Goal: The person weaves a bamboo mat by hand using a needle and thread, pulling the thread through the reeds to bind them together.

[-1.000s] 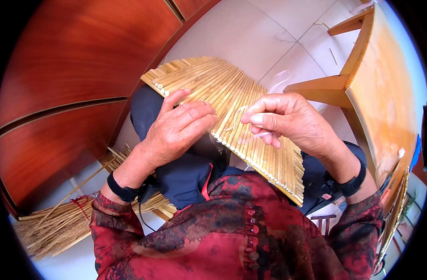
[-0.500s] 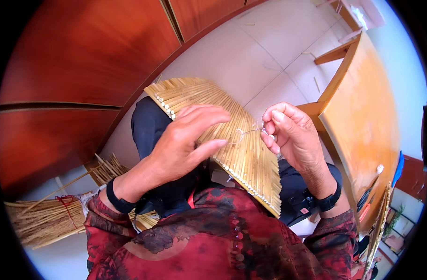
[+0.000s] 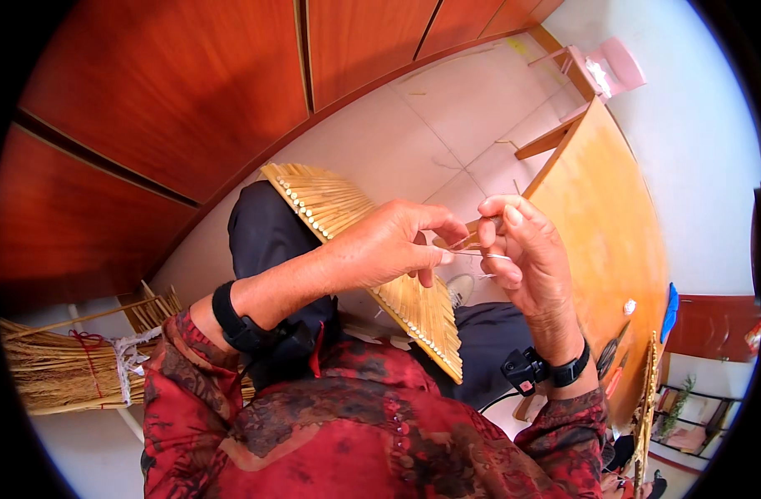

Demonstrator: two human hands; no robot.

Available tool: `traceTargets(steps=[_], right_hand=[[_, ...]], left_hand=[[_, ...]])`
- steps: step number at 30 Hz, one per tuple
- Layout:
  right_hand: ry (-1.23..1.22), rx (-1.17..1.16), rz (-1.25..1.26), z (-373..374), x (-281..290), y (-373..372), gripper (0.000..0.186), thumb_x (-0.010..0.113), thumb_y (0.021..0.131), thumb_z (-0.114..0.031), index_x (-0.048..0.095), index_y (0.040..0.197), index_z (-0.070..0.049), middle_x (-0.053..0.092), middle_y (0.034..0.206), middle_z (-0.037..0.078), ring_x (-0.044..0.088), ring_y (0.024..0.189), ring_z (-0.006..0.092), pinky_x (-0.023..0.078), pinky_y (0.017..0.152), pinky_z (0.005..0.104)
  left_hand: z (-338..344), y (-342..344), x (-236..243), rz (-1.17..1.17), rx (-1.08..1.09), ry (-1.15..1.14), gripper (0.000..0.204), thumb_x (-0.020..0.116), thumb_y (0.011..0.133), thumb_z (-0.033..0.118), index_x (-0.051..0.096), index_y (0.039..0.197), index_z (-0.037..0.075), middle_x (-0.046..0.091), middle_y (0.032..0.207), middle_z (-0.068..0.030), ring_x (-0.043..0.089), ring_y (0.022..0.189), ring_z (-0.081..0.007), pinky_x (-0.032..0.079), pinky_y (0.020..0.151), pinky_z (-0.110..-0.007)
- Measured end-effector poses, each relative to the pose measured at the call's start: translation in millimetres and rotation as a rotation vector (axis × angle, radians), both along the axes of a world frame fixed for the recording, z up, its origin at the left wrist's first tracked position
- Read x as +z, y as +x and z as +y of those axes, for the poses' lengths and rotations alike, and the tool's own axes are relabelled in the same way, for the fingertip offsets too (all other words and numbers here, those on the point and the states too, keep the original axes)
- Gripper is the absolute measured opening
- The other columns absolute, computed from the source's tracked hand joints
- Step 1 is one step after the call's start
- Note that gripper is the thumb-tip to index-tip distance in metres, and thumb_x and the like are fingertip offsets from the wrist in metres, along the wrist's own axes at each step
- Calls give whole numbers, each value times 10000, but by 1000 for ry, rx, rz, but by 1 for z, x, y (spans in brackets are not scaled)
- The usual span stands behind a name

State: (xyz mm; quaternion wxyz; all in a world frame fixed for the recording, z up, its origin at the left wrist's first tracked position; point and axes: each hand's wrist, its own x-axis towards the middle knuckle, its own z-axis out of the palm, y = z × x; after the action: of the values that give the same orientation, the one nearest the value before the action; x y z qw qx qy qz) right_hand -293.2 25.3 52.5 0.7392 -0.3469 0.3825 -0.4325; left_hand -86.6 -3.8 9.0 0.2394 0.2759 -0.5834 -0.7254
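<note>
Wearing a red and black patterned shirt [image 3: 314, 432], I am sitting with a panel of yellow stalks [image 3: 422, 323] lying aslant across my dark trousers [image 3: 260, 224], pale cut ends lining its near edge. My left hand [image 3: 389, 245] is hovering over the panel's middle and hiding part of it, while my right hand [image 3: 526, 254] is hanging just right of the panel. The two are facing each other closely, with a thin thread [image 3: 469, 253] spanning the small gap between them. My right thumb and fingers are pinching it; whether the left thumb and forefinger are closing on it too, I cannot tell. As I judge it, I am working the thread by fingertip, clear of the panel, and the next move is calling for a light, exact pinch from the left and a steady right hand, so that nothing is tangling. Farther out, a bundle of straw [image 3: 56, 370] is lying left of the panel and a wooden table [image 3: 617, 241] is standing to its right. Beyond the panel, floor tiles [image 3: 426, 137] are meeting reddish-brown cabinets [image 3: 189, 100], and a pink chair [image 3: 620, 66] is standing farthest off, beyond the panel to the right.
</note>
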Motion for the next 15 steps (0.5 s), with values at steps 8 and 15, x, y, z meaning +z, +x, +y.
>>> traceTargets(steps=[8,15], right_hand=[[0,-30,98,19,5,-15,314,495,986,-199,540,1200,27,614,921,102,392,479,31,302,406,149],[5,-107,56,29,3,-25,298,493,984,-171,538,1193,36,621,936,109,393,468,34,296,394,144]], left_hand=[[6,-6,-5,31,-106,92,176,607,899,105,632,1025,-15,644,859,-49,565,581,-80,452,531,-212],[6,-14,-19,-25,-36,177,265,583,920,131,582,1140,-17,654,925,-71,479,512,-49,378,433,-198]])
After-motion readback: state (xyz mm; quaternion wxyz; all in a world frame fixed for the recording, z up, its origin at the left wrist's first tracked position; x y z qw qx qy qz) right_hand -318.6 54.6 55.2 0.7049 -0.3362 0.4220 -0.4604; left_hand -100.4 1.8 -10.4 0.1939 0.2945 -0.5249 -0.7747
